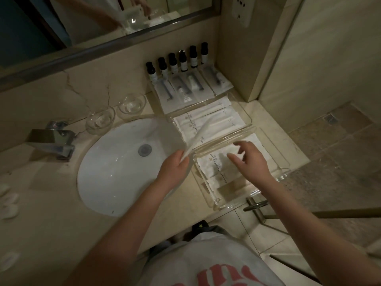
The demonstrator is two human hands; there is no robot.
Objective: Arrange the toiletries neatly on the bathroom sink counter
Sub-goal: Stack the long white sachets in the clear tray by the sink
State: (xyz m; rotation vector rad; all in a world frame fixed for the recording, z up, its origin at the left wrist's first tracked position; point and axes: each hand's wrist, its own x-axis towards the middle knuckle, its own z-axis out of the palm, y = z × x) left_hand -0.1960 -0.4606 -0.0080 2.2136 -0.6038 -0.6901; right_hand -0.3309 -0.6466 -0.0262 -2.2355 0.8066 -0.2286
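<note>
White paper sachet (199,134) pinched in left hand (175,165), slanting toward one o'clock; right hand (252,161), at three o'clock, spreads fingers between raised edges of clear acrylic tray (285,176).

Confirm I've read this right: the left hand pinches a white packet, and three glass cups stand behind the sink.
Wrong count: the head view shows two glass cups behind the sink, not three. The left hand does pinch a white packet.
</note>
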